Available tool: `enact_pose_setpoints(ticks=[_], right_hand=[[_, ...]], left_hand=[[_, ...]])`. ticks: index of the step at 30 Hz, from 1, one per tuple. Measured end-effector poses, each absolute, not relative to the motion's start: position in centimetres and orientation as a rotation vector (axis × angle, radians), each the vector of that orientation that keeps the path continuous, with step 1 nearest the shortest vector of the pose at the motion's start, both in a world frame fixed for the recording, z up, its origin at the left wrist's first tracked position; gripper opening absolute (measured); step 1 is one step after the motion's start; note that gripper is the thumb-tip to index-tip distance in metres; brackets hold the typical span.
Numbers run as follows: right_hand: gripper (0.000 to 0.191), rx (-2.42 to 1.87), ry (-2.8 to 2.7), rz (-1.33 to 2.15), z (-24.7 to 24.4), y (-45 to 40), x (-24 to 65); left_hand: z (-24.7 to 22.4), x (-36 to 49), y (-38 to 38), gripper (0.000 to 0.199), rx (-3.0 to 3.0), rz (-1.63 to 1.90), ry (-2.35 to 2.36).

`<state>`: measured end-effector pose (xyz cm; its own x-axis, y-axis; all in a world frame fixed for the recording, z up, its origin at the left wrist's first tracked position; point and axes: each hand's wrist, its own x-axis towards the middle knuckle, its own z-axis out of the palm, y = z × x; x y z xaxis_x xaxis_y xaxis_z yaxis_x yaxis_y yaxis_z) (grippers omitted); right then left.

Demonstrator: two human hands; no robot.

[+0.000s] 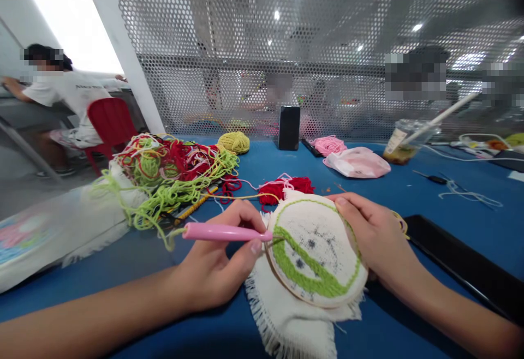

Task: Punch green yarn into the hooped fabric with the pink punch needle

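Pinched in my left hand [223,261] is a pink punch needle [225,232], its metal tip against the green stitching near the left side of the hoop. Green yarn [174,234] trails from the tool's back end. My right hand [370,233] grips the upper right rim of the embroidery hoop [317,250], thumb on top and the other fingers mostly hidden behind. White cloth is stretched in the hoop, with dark drawn marks, a green outline and a thick green stitched area at lower left. Its fringed edge [295,321] hangs below onto the blue table.
A tangled heap of yarn [176,168] lies at left, beside a yellow ball [234,142]. Red yarn [282,189] sits behind the hoop. A phone [289,128] stands against the perforated screen [245,31]. Farther right are a plastic cup [403,141], snips [436,179] and a black object [462,261].
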<state>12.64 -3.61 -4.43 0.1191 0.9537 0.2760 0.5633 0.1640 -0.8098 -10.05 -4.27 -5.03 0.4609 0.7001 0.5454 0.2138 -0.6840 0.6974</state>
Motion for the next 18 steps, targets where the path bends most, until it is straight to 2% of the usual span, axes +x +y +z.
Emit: enact_pose_setpoints(ticks=[12,18], right_hand=[[0.022,-1.443,-1.594,0.389,-2.6,-5.2,11.6],[0.023,-1.516,-1.639,0.366,-3.3,-4.8,12.3]], left_hand=[[-4.7,-8.6,-4.2,0.012,2.341,0.797,0.887],[-4.3,-9.3,-4.5,0.015,2.245,0.953,0.823]])
